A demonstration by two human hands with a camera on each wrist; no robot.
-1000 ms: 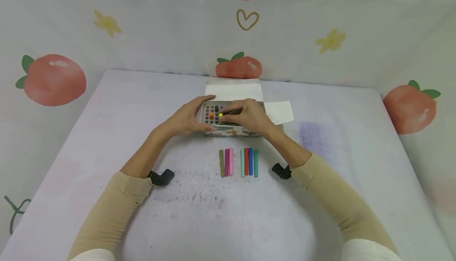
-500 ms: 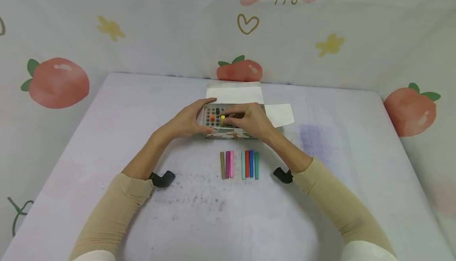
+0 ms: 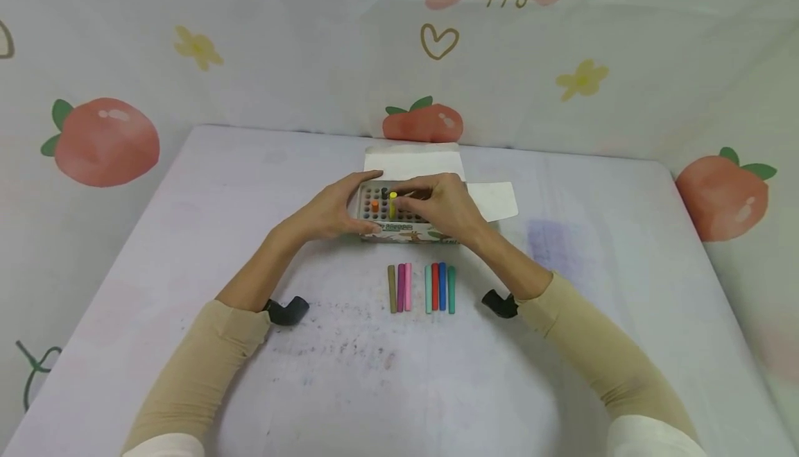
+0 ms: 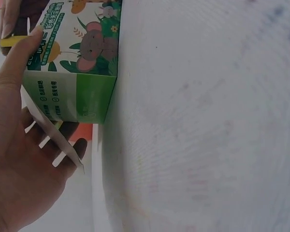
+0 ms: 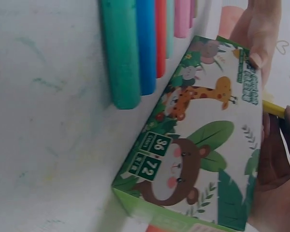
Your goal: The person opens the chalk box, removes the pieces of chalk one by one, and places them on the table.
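Note:
An open cardboard chalk box (image 3: 408,236) with animal pictures stands near the table's back, its inner holder full of round holes. My left hand (image 3: 331,209) grips the box's left end, its thumb on the front edge and its fingers round the side, behind a flap in the left wrist view. Above the holder, my right hand (image 3: 446,204) pinches a yellow chalk stick (image 3: 392,205), which stands upright with its lower end at a hole. An orange chalk (image 3: 374,206) and a black chalk (image 3: 384,193) stick up from other holes nearby. My right hand hides the holder's right part.
In front of the box lie several chalk sticks in two groups, among them a pink one (image 3: 408,287) and a dark green one (image 3: 451,290). The lid (image 3: 415,162) is folded back, and a side flap (image 3: 493,200) juts right. Purple smudges (image 3: 552,245) mark the table.
My right hand has lifted slightly, and the yellow chalk now stands higher above the holder. My left hand stays on the box. The head view has shifted a little.

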